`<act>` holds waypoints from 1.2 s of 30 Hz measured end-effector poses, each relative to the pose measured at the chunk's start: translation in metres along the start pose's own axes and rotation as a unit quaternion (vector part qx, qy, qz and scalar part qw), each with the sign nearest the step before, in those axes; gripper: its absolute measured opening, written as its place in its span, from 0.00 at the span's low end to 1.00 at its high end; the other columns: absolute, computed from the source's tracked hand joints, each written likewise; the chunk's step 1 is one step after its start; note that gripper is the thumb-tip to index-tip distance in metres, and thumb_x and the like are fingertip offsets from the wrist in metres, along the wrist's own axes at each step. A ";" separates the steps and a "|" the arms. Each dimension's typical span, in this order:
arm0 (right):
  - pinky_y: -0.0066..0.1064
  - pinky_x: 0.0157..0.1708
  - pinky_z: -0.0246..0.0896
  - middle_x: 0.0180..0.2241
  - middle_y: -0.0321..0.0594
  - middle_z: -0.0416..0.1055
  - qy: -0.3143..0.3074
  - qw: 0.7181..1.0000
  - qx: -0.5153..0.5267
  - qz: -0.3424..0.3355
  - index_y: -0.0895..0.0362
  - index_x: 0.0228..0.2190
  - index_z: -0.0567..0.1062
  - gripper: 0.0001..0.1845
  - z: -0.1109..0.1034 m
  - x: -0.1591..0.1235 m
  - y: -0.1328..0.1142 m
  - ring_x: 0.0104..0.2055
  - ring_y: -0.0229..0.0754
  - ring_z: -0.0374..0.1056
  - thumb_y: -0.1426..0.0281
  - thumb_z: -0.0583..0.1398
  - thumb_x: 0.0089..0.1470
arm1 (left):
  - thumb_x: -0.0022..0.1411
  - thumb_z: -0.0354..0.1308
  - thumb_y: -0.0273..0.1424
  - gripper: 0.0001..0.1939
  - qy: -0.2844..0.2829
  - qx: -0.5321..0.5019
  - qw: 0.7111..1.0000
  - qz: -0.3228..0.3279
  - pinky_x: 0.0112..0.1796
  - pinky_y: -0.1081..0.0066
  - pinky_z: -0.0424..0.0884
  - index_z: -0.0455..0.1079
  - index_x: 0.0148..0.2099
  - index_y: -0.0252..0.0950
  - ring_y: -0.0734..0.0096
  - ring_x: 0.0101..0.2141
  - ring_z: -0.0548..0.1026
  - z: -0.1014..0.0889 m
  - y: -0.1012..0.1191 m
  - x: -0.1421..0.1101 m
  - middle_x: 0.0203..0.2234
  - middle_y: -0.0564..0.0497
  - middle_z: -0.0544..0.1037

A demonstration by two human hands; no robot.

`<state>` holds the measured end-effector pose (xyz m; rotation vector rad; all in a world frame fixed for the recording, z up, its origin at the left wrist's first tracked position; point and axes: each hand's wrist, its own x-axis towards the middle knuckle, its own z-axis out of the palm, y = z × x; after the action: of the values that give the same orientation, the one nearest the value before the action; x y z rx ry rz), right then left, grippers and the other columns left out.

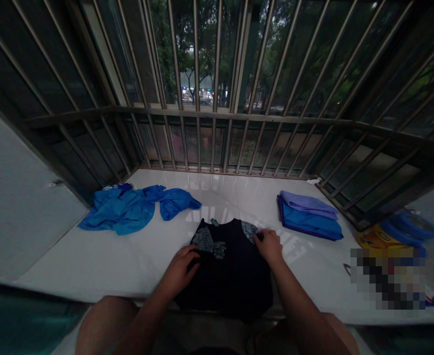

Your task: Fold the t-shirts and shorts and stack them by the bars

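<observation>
A black top (pixel 235 271) with grey patterned sleeves lies on the white tiled ledge (pixel 128 266), its neckline facing the window and its lower edge at the ledge's front. Its left sleeve is folded in over the chest. My left hand (pixel 183 264) is at the garment's left side, fingers curled on the dark cloth near that sleeve. At the other shoulder, my right hand (pixel 270 245) pinches the edge of the patterned right sleeve. Some of the fingertips are hard to make out in the dim light.
Crumpled blue clothing (pixel 128 212) lies at the left. A folded stack of blue and purple cloth (pixel 309 217) sits at the right. Beyond it are a yellow container (pixel 381 236) and a blurred-out patch. Metal window bars (pixel 198 118) close off the back.
</observation>
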<state>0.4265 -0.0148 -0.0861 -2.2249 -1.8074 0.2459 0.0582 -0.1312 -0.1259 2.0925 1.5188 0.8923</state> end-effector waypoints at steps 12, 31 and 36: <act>0.49 0.67 0.60 0.61 0.46 0.78 -0.089 0.944 0.061 -0.312 0.50 0.52 0.82 0.17 -0.002 -0.085 -0.039 0.64 0.57 0.71 0.62 0.69 0.62 | 0.63 0.60 0.27 0.07 -0.082 -0.082 0.993 -0.018 0.68 0.51 0.66 0.79 0.40 0.42 0.51 0.67 0.72 -0.020 0.005 0.005 0.67 0.45 0.76; 0.32 0.42 0.64 0.42 0.46 0.83 -0.111 0.983 0.019 -0.148 0.56 0.41 0.83 0.09 -0.015 0.041 -0.077 0.45 0.50 0.78 0.66 0.70 0.60 | 0.62 0.71 0.39 0.13 -0.132 -0.049 0.948 -0.284 0.28 0.68 0.74 0.72 0.42 0.41 0.59 0.24 0.83 -0.021 0.007 0.184 0.21 0.51 0.82; 0.37 0.48 0.67 0.53 0.53 0.77 0.017 0.983 0.048 -0.175 0.57 0.53 0.79 0.15 -0.059 0.065 -0.073 0.51 0.51 0.75 0.66 0.62 0.68 | 0.69 0.61 0.33 0.08 -0.034 -0.074 0.980 -0.184 0.35 0.70 0.75 0.70 0.49 0.41 0.64 0.34 0.83 -0.040 0.018 0.218 0.32 0.51 0.85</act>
<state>0.3901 0.0571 -0.0052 -1.7957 -2.0790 0.2176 0.0877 0.0668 -0.0291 1.6482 1.6733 0.7590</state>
